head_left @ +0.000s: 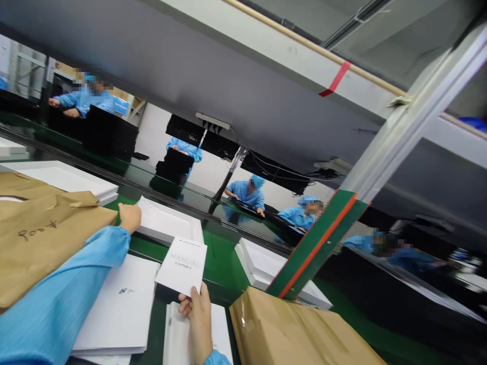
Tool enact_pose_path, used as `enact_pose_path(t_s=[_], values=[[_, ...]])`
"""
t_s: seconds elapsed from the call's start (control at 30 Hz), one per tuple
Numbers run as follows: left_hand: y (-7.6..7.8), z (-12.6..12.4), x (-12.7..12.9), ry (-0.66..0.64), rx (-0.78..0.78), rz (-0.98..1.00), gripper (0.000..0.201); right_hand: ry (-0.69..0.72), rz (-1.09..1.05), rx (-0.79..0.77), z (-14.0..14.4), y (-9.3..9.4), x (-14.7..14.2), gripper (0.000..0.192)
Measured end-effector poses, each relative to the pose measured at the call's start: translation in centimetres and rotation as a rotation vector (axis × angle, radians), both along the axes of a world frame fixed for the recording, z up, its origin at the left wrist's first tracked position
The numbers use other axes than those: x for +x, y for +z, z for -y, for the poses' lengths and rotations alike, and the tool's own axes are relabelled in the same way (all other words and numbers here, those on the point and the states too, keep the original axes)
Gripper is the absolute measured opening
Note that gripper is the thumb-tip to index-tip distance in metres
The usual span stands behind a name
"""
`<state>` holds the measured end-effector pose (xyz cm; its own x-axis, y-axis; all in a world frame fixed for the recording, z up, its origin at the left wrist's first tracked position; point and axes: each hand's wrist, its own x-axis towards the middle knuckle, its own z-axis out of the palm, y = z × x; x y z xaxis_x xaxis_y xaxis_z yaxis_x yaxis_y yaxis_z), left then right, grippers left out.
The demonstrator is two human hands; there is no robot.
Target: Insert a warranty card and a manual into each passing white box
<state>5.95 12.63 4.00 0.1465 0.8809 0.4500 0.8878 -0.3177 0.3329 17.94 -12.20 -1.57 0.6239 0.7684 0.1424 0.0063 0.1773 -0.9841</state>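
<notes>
My right hand (198,317) pinches a white booklet (183,263) by its lower edge, and "MANUAL" is printed on its cover. Below that hand lies a stack of white booklets or boxes (221,329). My left hand (130,217) reaches forward in a blue sleeve, its fingers curled at the left end of a shallow white box (169,221); its fingertips are partly hidden. Beside my left arm is a brown paper package (57,238) with handwriting on it. A pile of white printed sheets or folders (119,304) lies between my arms.
A brown carton (300,329) stands at the lower right, by a slanted green-and-orange post (315,243). More white boxes (262,258) and a white tray (64,177) lie along the green line surface (224,248). Several co-workers in blue work across it. A shelf (228,76) hangs overhead.
</notes>
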Motion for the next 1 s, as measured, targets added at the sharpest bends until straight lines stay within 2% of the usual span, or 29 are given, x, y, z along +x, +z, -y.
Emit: enact_pose_path(t_s=[0.17, 0.3, 0.5, 0.57, 0.7, 0.87, 1.0], values=[[-0.4, 0.2, 0.0, 0.072, 0.051, -0.005, 0.022, -0.017, -0.012, 0.022, -0.8, -1.1, 0.9, 0.051], [-1.2, 1.5, 0.0, -0.019, 0.094, 0.004, 0.028, -0.002, -0.024, 0.036, -0.9, -1.2, 1.0, 0.05], [-2.8, 4.7, 0.0, -0.396, 0.156, -0.074, 0.017, -0.019, -0.1, 0.046, 0.0, 0.4, 0.7, 0.057], [-3.1, 4.9, -0.1, -0.417, 0.163, -0.069, 0.015, -0.02, -0.139, 0.051, 0.3, 1.0, 0.9, 0.059], [-3.2, 4.4, -0.5, -0.328, 0.168, 0.024, 0.028, 0.034, -0.132, 0.066, -0.2, 2.9, 1.8, 0.053], [-2.9, 4.0, -1.3, -0.24, 0.096, 0.153, 0.03, -0.09, 0.135, 0.007, -4.6, 6.5, 4.0, 0.039], [-2.2, 4.9, -3.2, -0.233, 0.02, 0.289, 0.027, -0.214, 0.253, -0.139, -9.5, 7.8, 6.6, 0.027]])
